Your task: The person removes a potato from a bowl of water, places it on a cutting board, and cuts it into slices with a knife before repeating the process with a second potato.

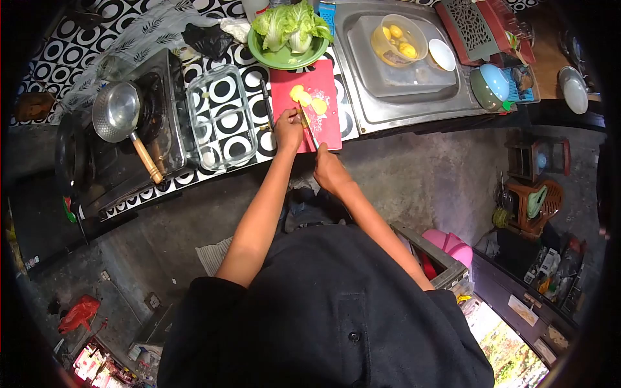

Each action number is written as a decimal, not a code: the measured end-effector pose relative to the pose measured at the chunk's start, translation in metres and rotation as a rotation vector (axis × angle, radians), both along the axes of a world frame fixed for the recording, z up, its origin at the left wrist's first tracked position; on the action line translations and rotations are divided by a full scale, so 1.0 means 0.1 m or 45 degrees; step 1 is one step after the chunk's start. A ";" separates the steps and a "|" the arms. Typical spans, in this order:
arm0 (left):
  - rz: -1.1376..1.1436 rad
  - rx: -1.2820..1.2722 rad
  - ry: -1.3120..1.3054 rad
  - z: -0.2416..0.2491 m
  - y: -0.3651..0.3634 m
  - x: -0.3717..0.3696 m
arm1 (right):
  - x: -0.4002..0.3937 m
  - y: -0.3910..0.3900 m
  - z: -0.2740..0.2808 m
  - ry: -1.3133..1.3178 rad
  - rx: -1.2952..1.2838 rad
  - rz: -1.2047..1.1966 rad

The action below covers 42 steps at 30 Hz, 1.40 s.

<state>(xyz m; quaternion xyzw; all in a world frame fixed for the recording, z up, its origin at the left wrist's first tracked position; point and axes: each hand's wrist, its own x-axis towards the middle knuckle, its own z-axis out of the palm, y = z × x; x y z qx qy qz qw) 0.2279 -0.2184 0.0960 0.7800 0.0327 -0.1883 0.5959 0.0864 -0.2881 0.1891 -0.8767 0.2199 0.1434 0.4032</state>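
As a person in a black shirt [304, 310] stands at a kitchen counter [348, 119] patterned with black and white circles, seen from above by the head camera, both hands work close together over a red cutting board [330, 134]. The right hand [331, 171], at the board's near edge, is closed around one end of a slim knife [312, 134], which slants up and leftward across the board. The left hand [288, 131] lies over the board's left edge, its fingertips beside the knife's far end; whether they grip anything, I cannot tell. Just beyond lie several yellow slices [305, 99] on the board. A divided glass dish [251, 139] sits left of it, near a stove [173, 139] with a saucepan [116, 111]. Behind the board, a green bowl [284, 64] holds leafy greens [296, 29]. To the right, a metal sink [362, 123] holds a tub of yellow pieces [407, 50].
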 end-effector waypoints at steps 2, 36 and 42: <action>0.010 -0.061 -0.012 -0.17 -0.02 0.01 | 0.04 0.00 0.06 -0.017 -0.010 -0.020; -0.058 0.177 -0.090 0.16 -0.02 -0.04 | 0.11 0.02 -0.14 -0.085 -0.011 -0.027; -0.072 0.218 -0.061 0.16 -0.02 -0.02 | 0.08 -0.01 -0.17 -0.048 -0.012 -0.027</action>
